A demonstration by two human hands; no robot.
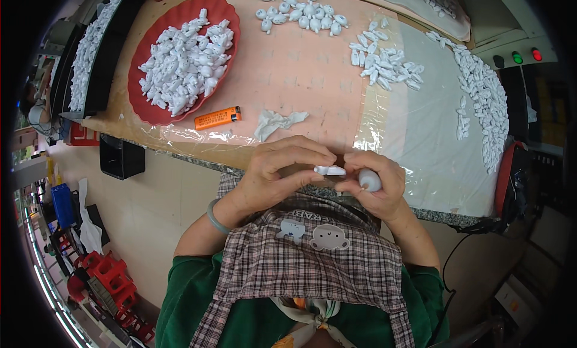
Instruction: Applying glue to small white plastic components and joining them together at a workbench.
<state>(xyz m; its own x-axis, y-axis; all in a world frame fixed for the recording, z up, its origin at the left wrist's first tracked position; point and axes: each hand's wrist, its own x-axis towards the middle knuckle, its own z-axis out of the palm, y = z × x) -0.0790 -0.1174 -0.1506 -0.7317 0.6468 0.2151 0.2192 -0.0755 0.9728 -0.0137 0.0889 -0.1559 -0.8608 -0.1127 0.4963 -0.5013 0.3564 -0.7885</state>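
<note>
My left hand [258,173] pinches a small white moulded piece [327,170] between thumb and fingertips, just in front of the table edge. My right hand [390,182] meets it from the other side, its thumb and forefinger closed at the end of that piece. A rounded pale grey object with a small brownish tip [370,181] is held in the curled right fingers; it looks like a small squeeze bottle, though most of it is hidden. Nearest beyond the hands lie a crumpled white tissue [277,124] and an orange lighter [217,117].
A red scalloped plate [137,92] heaped with white pieces stands at left. Round white pieces [309,14], slender ones [384,62] and a long row [481,95] lie across the plastic-covered table. Black bins [99,65] stand far left; red stools [111,276] are on the floor.
</note>
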